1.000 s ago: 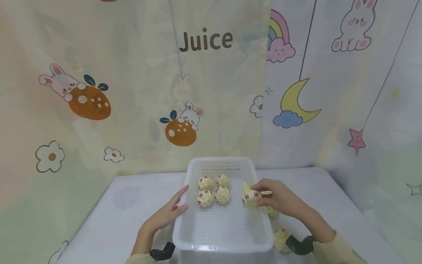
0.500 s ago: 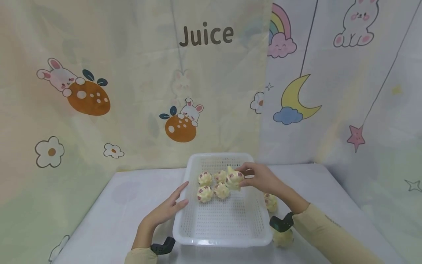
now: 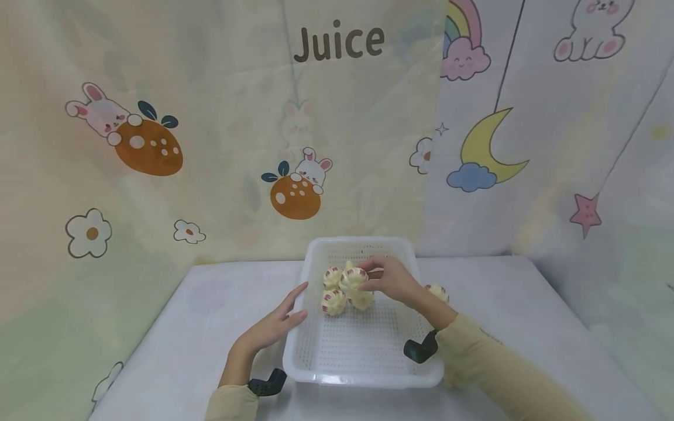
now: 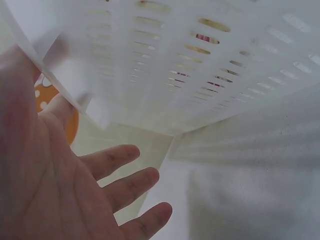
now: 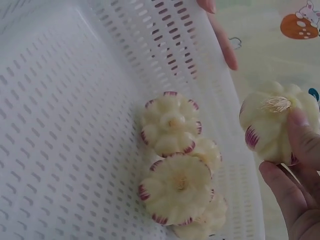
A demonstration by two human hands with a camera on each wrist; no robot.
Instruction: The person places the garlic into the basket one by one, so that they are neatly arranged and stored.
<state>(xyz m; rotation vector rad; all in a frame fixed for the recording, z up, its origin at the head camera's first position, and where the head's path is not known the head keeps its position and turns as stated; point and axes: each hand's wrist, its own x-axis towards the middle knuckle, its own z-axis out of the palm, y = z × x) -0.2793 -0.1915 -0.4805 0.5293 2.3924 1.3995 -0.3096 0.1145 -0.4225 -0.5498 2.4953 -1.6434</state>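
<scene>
A white perforated plastic basket [image 3: 363,379] stands in the middle of the table. My left hand [image 3: 267,328] rests at its left rim; in the left wrist view several fingers [image 4: 131,189] are extended beneath the rim. My right hand [image 3: 392,283] pinches a white garlic bulb [image 3: 353,279] with purple streaks, holding it above the basket's far left part. Its rootlets show beside the thumb in the right wrist view. Below it several more garlic bulbs [image 5: 175,187] lie grouped inside the basket; the held one partly hides them in the head view.
Right of the basket, a garlic bulb [image 3: 438,292] lies on the white table [image 3: 210,316], and another bulb [image 3: 453,377] is mostly hidden by the right sleeve. A printed curtain [image 3: 231,128] hangs behind the table.
My right hand has carried the garlic bulb from the basket's right side leftward and back, over the grouped bulbs. The left hand stays at the rim. The head view has tilted slightly downward.
</scene>
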